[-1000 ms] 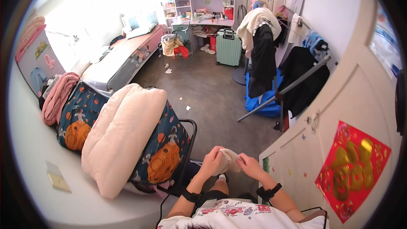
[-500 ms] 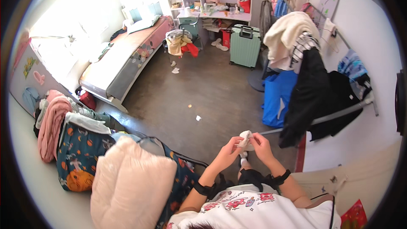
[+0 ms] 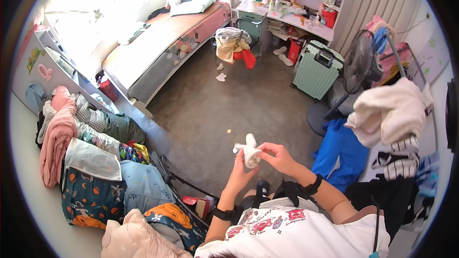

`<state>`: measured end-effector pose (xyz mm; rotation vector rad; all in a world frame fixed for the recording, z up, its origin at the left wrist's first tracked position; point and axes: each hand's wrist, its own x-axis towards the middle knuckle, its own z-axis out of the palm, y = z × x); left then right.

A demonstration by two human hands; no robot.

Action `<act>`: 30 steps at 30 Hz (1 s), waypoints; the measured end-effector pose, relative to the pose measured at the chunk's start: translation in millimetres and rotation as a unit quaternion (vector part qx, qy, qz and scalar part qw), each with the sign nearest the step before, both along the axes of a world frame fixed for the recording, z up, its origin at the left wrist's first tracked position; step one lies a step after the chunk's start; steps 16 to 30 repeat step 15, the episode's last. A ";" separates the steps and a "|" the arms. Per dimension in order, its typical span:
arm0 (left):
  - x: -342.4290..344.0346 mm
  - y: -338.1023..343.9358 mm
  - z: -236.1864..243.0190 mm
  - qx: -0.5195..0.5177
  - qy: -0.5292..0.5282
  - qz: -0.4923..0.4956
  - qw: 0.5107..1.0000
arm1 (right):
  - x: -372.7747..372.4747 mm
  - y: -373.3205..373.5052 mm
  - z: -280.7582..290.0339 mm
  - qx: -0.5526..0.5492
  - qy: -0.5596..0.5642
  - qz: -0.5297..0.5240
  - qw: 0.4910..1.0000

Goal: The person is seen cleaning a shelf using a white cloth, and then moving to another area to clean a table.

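A bunched white sock [image 3: 250,155] is held up in front of my body, above the grey floor. One end of it sticks up past my fingers and another bit pokes out to the left. My left hand [image 3: 240,169] wraps its fingers around the sock from the left and below. From the right, my right hand [image 3: 278,157] pinches the sock's edge between thumb and fingers. The inner folds are hidden by my fingers, and I cannot tell whether it is one sock or two.
Folded bedding and clothes [image 3: 95,162] pile up on my left. A blue bag [image 3: 340,155], a standing fan [image 3: 357,62] and a rack with a cream fleece [image 3: 389,110] stand on the right. Farther off are a green suitcase [image 3: 318,71], a chair with clothes [image 3: 233,45] and a bed [image 3: 158,43].
My view has turned, so the room's furniture sits farther right. Both hands have shifted left in the picture with the sock, whose one end now sticks upward.
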<state>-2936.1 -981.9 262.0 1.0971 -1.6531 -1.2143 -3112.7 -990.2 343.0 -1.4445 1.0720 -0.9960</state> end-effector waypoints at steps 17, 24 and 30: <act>-19.9 -379.1 -32.6 -0.028 -0.081 0.162 0.983 | -76.7 -331.6 -62.7 0.016 0.188 -0.116 0.975; -19.9 -379.1 -32.6 -0.028 -0.081 0.162 0.983 | -76.7 -331.6 -62.7 0.016 0.188 -0.116 0.975; -19.9 -379.1 -32.6 -0.028 -0.081 0.162 0.983 | -76.7 -331.6 -62.7 0.016 0.188 -0.116 0.975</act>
